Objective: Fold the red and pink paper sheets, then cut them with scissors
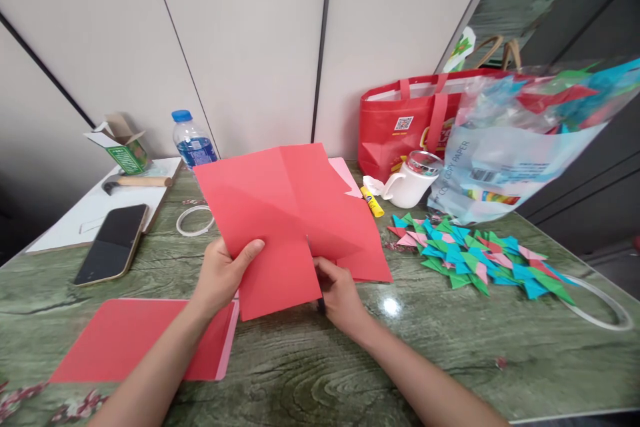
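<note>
A large red sheet of paper (280, 207), creased down the middle, is held up over the table. It has a slit running up from its lower edge, and the two parts beside the slit sit apart. My left hand (223, 273) grips the left part, thumb on top and fingers behind. At the slit, my right hand (343, 293) is closed, its fingers partly behind the paper. Something small and dark shows under those fingers, mostly hidden; I cannot make out its kind. Nearer my left forearm lies a stack of red and pink paper (135, 340).
To the left are a phone (114, 243), a hammer (137, 181), a small box (125, 147), a bottle (194, 140) and a tape roll (195, 221). On the right stand a mug (413, 183), glue stick (372, 202), red bag (385, 120), plastic bag (500, 173) and folded paper pieces (470, 253).
</note>
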Available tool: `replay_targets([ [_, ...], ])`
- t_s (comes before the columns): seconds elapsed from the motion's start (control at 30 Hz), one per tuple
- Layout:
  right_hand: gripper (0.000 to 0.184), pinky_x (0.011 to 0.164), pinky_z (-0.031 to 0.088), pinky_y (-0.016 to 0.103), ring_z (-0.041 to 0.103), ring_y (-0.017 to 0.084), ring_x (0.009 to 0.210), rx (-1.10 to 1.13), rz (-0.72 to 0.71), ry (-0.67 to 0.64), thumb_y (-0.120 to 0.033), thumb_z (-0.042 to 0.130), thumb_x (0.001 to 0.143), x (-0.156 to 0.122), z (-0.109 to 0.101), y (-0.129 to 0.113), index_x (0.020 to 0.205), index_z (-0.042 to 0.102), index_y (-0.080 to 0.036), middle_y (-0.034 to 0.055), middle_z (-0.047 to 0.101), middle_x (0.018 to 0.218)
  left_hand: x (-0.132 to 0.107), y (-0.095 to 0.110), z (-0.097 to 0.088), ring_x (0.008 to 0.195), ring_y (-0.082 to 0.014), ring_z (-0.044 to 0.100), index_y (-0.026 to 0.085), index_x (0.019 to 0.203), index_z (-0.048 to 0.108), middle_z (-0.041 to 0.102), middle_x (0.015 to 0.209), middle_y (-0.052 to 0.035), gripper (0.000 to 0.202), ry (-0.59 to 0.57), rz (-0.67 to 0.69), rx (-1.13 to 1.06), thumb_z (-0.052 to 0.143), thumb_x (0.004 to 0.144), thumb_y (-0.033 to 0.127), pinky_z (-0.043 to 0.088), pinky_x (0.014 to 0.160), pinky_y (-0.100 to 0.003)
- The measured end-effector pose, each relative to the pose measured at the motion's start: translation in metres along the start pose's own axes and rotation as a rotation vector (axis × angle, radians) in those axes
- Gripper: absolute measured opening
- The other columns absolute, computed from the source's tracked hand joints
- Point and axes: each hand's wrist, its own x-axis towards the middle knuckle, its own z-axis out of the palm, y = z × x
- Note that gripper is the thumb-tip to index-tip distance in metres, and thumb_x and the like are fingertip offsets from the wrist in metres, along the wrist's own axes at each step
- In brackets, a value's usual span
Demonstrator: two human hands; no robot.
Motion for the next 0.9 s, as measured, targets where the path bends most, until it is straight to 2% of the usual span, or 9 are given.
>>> replay_targets([
  [0.13, 0.029, 0.060, 0.049, 0.026, 0.060, 0.016, 0.063, 0.067, 0.011, -0.020, -0.022, 0.069, 0.065, 0.000, 0.001, -0.003, 0.093, 0.064, -0.017, 0.0027, 0.067, 0.074, 0.000, 0.005, 0.000, 0.080, -0.0253, 0.065, 0.014, 0.084, 0.068, 0.072, 0.089, -0.0083, 0.032, -0.029, 0.067, 0.174, 0.062, 0.070, 0.043, 0.054, 0.063, -0.030],
  [0.3, 0.030, 0.066, 0.051, 0.028, 0.062, 0.017, 0.072, 0.143, -0.002, -0.036, -0.024, 0.071, 0.064, 0.002, -0.001, -0.005, 0.093, 0.064, -0.017, 0.0053, 0.068, 0.085, 0.000, 0.009, 0.000, 0.075, -0.0237, 0.066, 0.015, 0.081, 0.067, 0.072, 0.084, -0.0067, 0.031, -0.051, 0.100, 0.245, 0.061, 0.070, 0.043, 0.053, 0.061, -0.029],
  [0.53, 0.030, 0.066, 0.051, 0.028, 0.063, 0.017, 0.074, 0.168, 0.012, -0.049, -0.024, 0.071, 0.063, 0.002, -0.001, -0.007, 0.091, 0.063, -0.018, 0.0048, 0.069, 0.084, -0.001, 0.009, 0.000, 0.074, -0.0233, 0.066, 0.016, 0.082, 0.067, 0.072, 0.084, -0.0066, 0.030, -0.030, 0.126, 0.277, 0.060, 0.070, 0.042, 0.054, 0.061, -0.029],
  [0.9, 0.032, 0.066, 0.052, 0.028, 0.064, 0.019, 0.076, 0.149, -0.003, -0.059, -0.026, 0.071, 0.064, 0.002, -0.002, -0.007, 0.094, 0.064, -0.018, 0.0047, 0.069, 0.085, -0.002, 0.014, 0.000, 0.074, -0.0239, 0.066, 0.015, 0.081, 0.066, 0.072, 0.085, -0.0075, 0.031, -0.059, 0.063, 0.236, 0.062, 0.069, 0.043, 0.054, 0.059, -0.029],
])
